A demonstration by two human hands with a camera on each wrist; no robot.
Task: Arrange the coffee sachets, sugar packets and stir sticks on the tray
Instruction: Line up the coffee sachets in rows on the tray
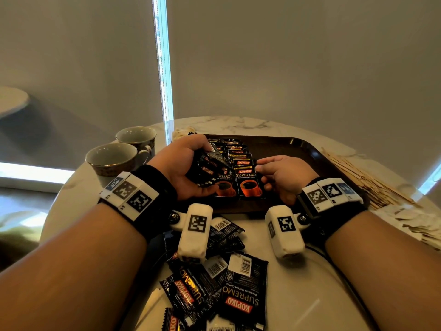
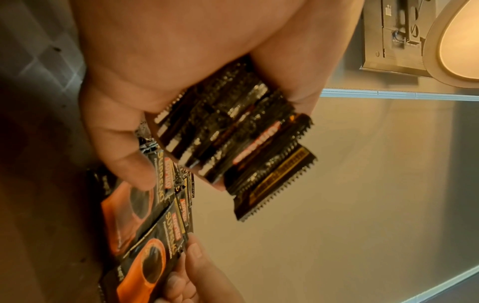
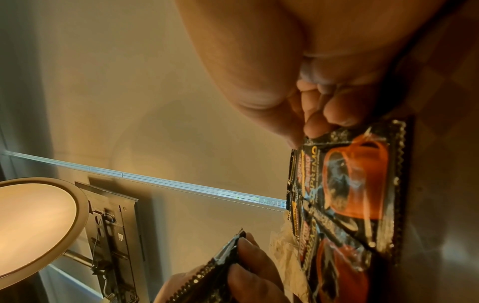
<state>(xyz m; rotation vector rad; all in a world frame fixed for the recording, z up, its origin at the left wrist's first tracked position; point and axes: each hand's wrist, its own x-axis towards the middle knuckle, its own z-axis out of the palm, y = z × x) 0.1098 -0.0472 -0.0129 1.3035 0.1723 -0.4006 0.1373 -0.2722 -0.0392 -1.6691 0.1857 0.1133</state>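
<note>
A dark brown tray lies on the marble table with two rows of black coffee sachets overlapping on it. My left hand hovers over the left row and grips a fanned stack of sachets between thumb and fingers. My right hand pinches the right edge of the front sachet of the right row, which lies flat on the tray. Wooden stir sticks lie in a heap right of the tray, with pale sugar packets nearer me.
Several loose coffee sachets lie on the table between my forearms, in front of the tray. Two empty cups stand left of the tray near the table edge. Crumpled clear wrapping sits at the tray's far left corner.
</note>
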